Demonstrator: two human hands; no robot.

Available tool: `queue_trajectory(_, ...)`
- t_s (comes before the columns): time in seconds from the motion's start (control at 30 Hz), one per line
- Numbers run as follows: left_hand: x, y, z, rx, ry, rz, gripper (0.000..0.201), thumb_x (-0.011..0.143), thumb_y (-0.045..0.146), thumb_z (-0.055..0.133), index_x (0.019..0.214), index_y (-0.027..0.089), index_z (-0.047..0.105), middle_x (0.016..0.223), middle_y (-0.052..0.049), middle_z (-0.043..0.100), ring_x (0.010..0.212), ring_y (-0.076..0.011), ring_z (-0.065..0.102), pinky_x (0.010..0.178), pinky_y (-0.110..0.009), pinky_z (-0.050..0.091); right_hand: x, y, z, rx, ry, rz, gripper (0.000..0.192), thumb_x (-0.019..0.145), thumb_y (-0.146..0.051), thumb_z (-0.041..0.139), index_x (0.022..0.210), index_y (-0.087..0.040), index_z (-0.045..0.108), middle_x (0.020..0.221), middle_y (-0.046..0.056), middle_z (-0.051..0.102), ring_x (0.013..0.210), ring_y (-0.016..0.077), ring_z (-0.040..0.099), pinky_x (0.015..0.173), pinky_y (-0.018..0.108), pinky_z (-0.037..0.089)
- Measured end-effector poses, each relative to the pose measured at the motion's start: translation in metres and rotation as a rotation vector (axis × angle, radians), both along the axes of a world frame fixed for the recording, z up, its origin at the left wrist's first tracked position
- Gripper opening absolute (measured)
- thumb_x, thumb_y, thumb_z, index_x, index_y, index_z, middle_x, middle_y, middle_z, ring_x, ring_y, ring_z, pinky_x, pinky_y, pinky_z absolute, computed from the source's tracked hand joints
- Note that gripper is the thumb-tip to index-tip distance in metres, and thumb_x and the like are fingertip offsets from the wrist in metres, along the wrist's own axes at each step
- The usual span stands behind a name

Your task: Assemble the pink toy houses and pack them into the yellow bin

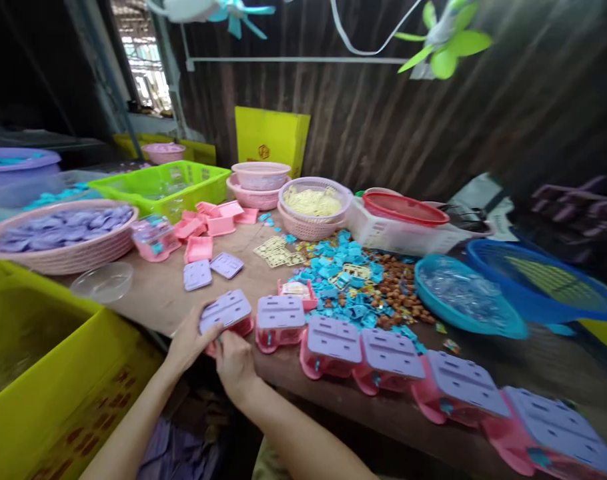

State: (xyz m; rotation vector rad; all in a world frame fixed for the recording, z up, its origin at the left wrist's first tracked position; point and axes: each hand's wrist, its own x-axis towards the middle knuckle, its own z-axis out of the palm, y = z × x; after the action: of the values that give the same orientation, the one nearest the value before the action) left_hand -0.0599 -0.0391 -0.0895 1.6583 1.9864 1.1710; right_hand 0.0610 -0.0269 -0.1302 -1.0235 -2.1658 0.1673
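- L hand (188, 340) + R hand (235, 363) both grasp small pink plastic box w/ lilac lid (227, 313) at table edge (283, 373).
- Row of same lidded boxes (388, 357) just beside, to the right.

A pink box with a lilac slotted lid (227, 312) sits tilted at the table's near edge.

Both forearms reach forward from below; the left hand (188, 340) and right hand (235, 363) meet, fingers curled closed.
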Motion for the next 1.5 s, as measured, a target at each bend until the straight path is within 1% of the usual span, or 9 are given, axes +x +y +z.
queue_trajectory(0.2, 0.002, 0.008, -0.006, 0.012, 0.01, 0.028, 0.061, 0.071, 0.056, 0.046, 0.115, 0.014, 0.05, 0.11, -0.013, 0.061, 0.096, -0.0293, 0.059, 0.085, -0.044, 0.047, 0.012, 0.006, 0.013, -0.211, -0.267, 0.034, 0.006, 0.083, -0.02, 0.054, 0.083, -0.016, 0.058, 0.076, 0.007, 0.069, 0.07, 0.0188, 0.067, 0.059, 0.024, 0.048)
queue_trajectory(0.57, 0.011, 0.007, -0.004, 0.008, 0.003, 0.047, 0.055, 0.076, 0.051, 0.044, 0.118, 0.015, 0.048, 0.111, -0.011, 0.06, 0.098, -0.027, 0.057, 0.087, -0.043, 0.043, 0.011, 0.007, 0.012, -0.387, -0.33, 0.112, 0.023, 0.088, -0.008, 0.037, 0.096, -0.009, 0.058, 0.089, 0.016, 0.067, 0.083, 0.0235, 0.067, 0.067, 0.029, 0.049)
queue_trajectory(0.8, 0.007, 0.007, -0.007, 0.0, 0.005, 0.033, 0.056, 0.075, 0.052, 0.045, 0.117, 0.015, 0.049, 0.111, -0.012, 0.06, 0.1, -0.0275, 0.056, 0.089, -0.044, 0.043, 0.013, 0.007, 0.022, -0.46, -0.367, 0.127, 0.026, 0.089, -0.007, 0.033, 0.101, -0.009, 0.057, 0.096, 0.016, 0.067, 0.091, 0.022, 0.065, 0.075, 0.029, 0.049)
queue_trajectory(0.93, 0.009, 0.005, -0.007, 0.013, 0.012, -0.006, 0.057, 0.075, 0.052, 0.045, 0.117, 0.015, 0.049, 0.113, -0.013, 0.059, 0.101, -0.0276, 0.057, 0.09, -0.044, 0.043, 0.025, 0.0, 0.039, -0.516, -0.391, 0.146, 0.026, 0.09, -0.009, 0.034, 0.103, -0.009, 0.056, 0.092, 0.017, 0.068, 0.085, 0.0242, 0.067, 0.069, 0.032, 0.05)
queue_trajectory(1.03, 0.009, 0.005, -0.008, 0.023, -0.01, -0.053, 0.059, 0.075, 0.054, 0.045, 0.117, 0.013, 0.05, 0.115, -0.015, 0.059, 0.105, -0.0292, 0.056, 0.093, -0.045, 0.042, 0.061, -0.002, 0.067, -0.516, -0.402, 0.202, 0.023, 0.087, -0.021, 0.049, 0.107, -0.013, 0.056, 0.098, 0.014, 0.068, 0.088, 0.0251, 0.066, 0.071, 0.033, 0.05)
queue_trajectory(1.13, 0.002, 0.009, -0.009, -0.007, -0.04, -0.079, 0.062, 0.074, 0.055, 0.046, 0.119, 0.013, 0.05, 0.12, -0.016, 0.057, 0.11, -0.0304, 0.054, 0.096, -0.047, 0.041, 0.124, 0.014, 0.106, -0.491, -0.405, 0.252, 0.028, 0.085, -0.027, 0.054, 0.112, -0.018, 0.055, 0.108, 0.01, 0.065, 0.098, 0.0223, 0.062, 0.079, 0.031, 0.048)
queue_trajectory(1.27, -0.012, 0.021, -0.001, -0.069, -0.041, -0.161, 0.067, 0.074, 0.059, 0.049, 0.123, 0.014, 0.051, 0.127, -0.015, 0.054, 0.117, -0.0308, 0.05, 0.101, -0.047, 0.038, 0.221, 0.066, 0.148, -0.473, -0.494, -0.086, 0.027, 0.088, -0.021, 0.046, 0.113, -0.019, 0.057, 0.117, 0.009, 0.061, 0.105, 0.0208, 0.059, 0.087, 0.03, 0.044)
queue_trajectory(1.37, -0.024, 0.032, 0.016, -0.175, -0.006, -0.276, 0.068, 0.073, 0.06, 0.053, 0.125, 0.017, 0.052, 0.131, -0.013, 0.053, 0.122, -0.0309, 0.046, 0.104, -0.046, 0.036, 0.273, 0.112, 0.151, -0.428, -0.727, -0.249, 0.032, 0.086, -0.019, 0.048, 0.117, -0.018, 0.056, 0.115, 0.012, 0.06, 0.1, 0.026, 0.061, 0.077, 0.033, 0.046)
queue_trajectory(1.5, -0.023, 0.05, 0.04, -0.214, 0.123, -0.361, 0.064, 0.075, 0.063, 0.049, 0.122, 0.021, 0.057, 0.134, -0.014, 0.049, 0.124, -0.0336, 0.044, 0.102, -0.049, 0.036, 0.297, 0.157, 0.12, -0.38, -0.917, -0.175, 0.058, 0.077, -0.003, 0.045, 0.13, -0.027, 0.048, 0.121, 0.013, 0.053, 0.078, 0.0196, 0.065, 0.059, 0.026, 0.042)
